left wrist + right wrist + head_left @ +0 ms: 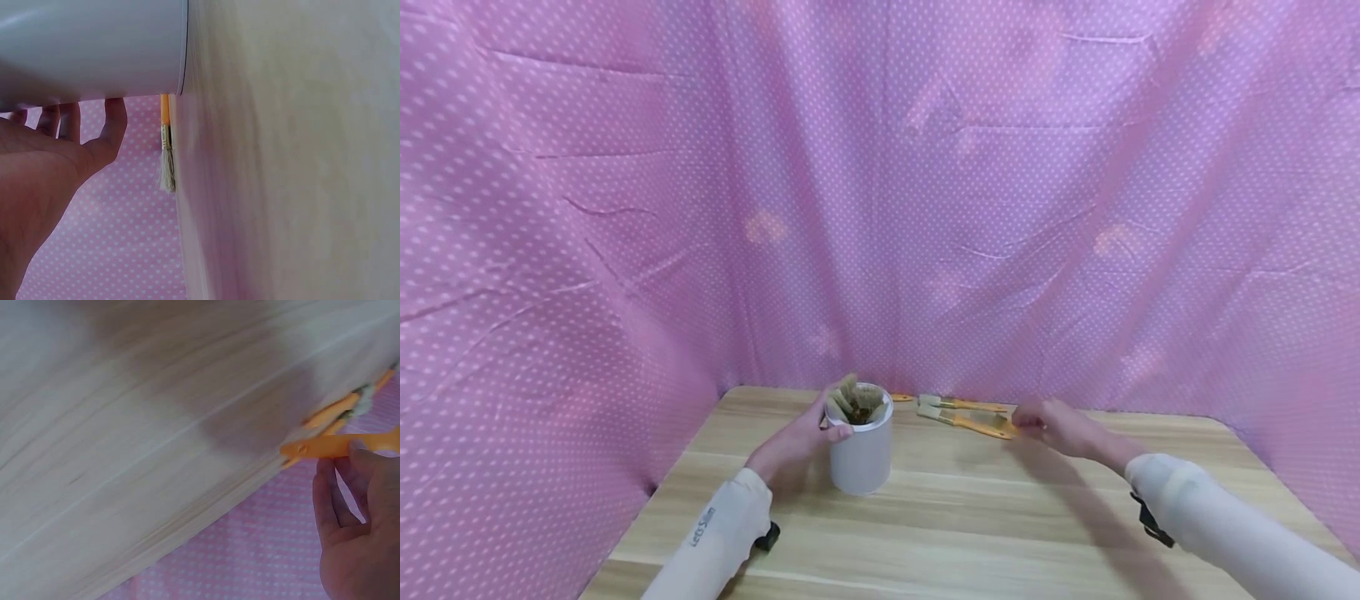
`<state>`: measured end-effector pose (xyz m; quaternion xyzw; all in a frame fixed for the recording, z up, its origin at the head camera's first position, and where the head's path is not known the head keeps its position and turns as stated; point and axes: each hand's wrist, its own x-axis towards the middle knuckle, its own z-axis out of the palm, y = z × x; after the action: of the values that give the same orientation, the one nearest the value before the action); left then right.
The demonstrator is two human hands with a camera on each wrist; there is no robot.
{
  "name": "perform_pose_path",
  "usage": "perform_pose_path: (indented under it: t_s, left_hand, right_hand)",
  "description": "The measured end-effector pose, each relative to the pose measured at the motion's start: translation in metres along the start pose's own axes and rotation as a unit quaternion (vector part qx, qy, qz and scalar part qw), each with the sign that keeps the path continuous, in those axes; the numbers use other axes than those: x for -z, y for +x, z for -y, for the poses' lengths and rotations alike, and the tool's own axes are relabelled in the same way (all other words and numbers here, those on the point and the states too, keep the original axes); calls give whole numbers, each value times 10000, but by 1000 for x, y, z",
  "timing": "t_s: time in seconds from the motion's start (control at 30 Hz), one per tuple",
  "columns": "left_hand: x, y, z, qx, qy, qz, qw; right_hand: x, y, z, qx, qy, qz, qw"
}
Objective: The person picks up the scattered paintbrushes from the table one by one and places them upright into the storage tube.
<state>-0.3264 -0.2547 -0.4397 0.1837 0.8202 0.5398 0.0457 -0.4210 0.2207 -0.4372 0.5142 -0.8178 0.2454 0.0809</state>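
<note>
Two orange-handled flat paintbrushes (966,421) lie lengthwise left-right, handle ends toward the right hand (1060,427), which pinches one handle. Left hand (801,442) clasps the white cylindrical pot (861,458), leftward of the brushes.

Cream long sleeves (1225,521), small dark lettering on left sleeve (703,527), black wrist straps (1148,520)

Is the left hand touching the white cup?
Touching. The head view shows the left hand wrapped against the cup, thumb on its rim; the left wrist view shows fingers against its wall.
</note>
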Motion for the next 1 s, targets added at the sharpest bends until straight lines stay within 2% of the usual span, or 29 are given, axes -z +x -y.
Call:
perform_pose_path:
  t_s: [0.23,0.43,0.6,0.83,1.0]
  left_hand:
    - [-2,0,1,-151,-28,28,9999]
    - [-2,1,4,-100,-22,22,9999]
    - [-1,3,6,-76,25,31,10000]
    - [3,3,7,-11,161,41,9999]
    - [4,4,7,28,83,101,9999]
  right_hand:
    - [-3,30,22,-496,437,-256,9975]
    - [-4,64,51,-1033,1078,-571,9871]
    - [-2,95,78,-1371,1638,-843,9733]
    - [-4,140,109,-1696,2625,-1413,9393]
    - [-13,169,119,-1627,2797,-1579,9329]
